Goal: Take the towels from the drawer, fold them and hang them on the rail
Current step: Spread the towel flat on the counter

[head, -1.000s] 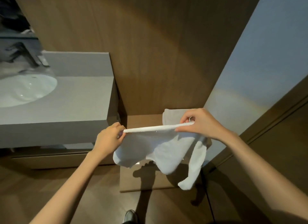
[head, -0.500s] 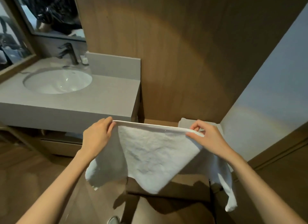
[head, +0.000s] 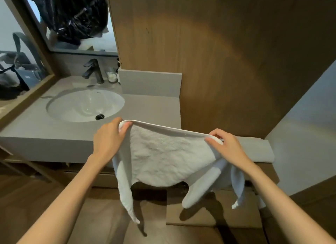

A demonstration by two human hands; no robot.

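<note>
White terry towel (head: 163,156) hangs stretched in the air between our two hands, its upper hem pulled into a nearly straight line that slopes a little down toward the right. Our left hand (head: 109,137) pinches one top corner, with the thumb on the near face of the cloth. Our right hand (head: 228,147) pinches the other end of the hem in the same way. Below both grips the cloth sags, and loose tails drop under each hand.

Just behind our right hand a second, folded towel (head: 258,149) lies on a wooden ledge (head: 269,173). Behind our left hand runs the grey countertop (head: 149,109). Beyond it, up and to the left of that grip, sits the white basin (head: 81,105) with a dark tap (head: 93,69) at its back. A wood-panelled wall (head: 218,62) rises behind the towel, and brown flooring (head: 36,198) lies beneath our forearms.
</note>
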